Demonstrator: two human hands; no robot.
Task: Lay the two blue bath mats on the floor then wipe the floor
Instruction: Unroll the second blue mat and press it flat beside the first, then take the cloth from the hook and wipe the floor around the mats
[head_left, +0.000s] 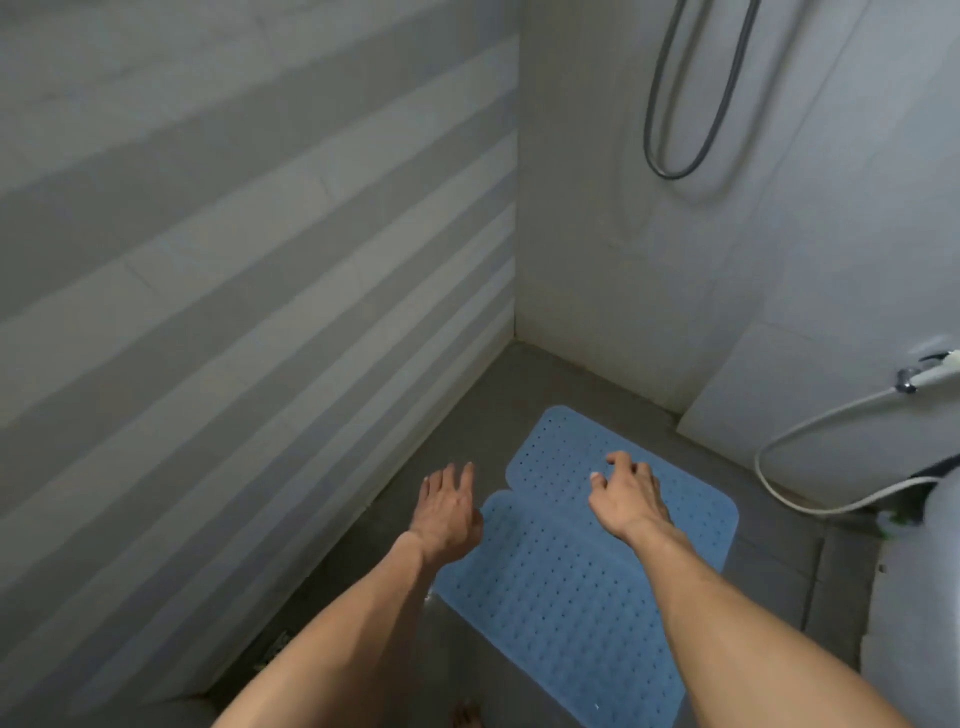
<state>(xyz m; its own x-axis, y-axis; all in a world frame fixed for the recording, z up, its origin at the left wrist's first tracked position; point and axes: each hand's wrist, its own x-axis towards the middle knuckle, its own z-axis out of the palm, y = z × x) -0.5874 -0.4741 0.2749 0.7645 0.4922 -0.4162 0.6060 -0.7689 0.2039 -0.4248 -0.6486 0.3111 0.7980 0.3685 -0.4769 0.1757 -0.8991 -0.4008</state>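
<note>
Two blue perforated bath mats lie flat on the grey floor (493, 395), one overlapping the other. The far mat (566, 441) reaches toward the corner; the near mat (561, 597) runs toward my feet. My left hand (447, 512) hovers over the bare floor just left of the mats, fingers spread, holding nothing. Over the far mat is my right hand (628, 499), fingers bent and apart, empty. I cannot tell whether its fingertips touch the mat.
A striped tiled wall (234, 312) stands close on the left. A dark shower hose (696, 104) loops on the white back wall. A white hose (810, 462) and spray handle (930, 374) hang at right beside a white fixture (935, 597). A floor drain (275, 649) sits lower left.
</note>
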